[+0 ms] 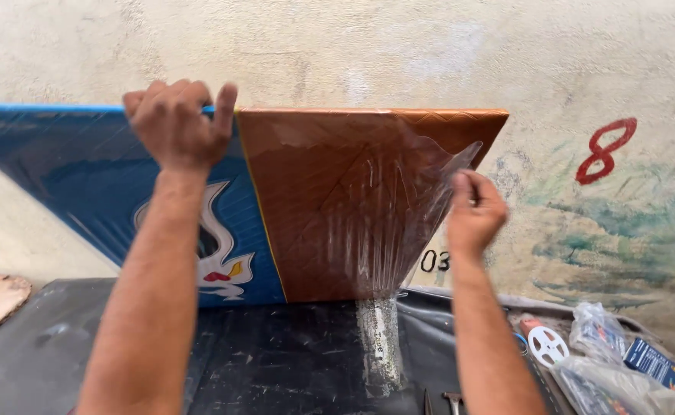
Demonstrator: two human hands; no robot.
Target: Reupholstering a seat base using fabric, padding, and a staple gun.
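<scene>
Clear film (376,223) pinched by right hand (474,211), left hand (176,123) gripping panel (306,200) top

Two hands (176,123) (475,211) — one blue-and-brown panel (306,230), one clear film (383,223), one white spool (547,345) — two plastic bags (602,330).

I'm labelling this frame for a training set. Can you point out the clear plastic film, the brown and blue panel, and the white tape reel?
Clear plastic film (387,207), head view, middle of the peeled sheet.
Brown and blue panel (306,230), head view, bare brown face.
White tape reel (547,345), head view, reel's flat side.
</scene>
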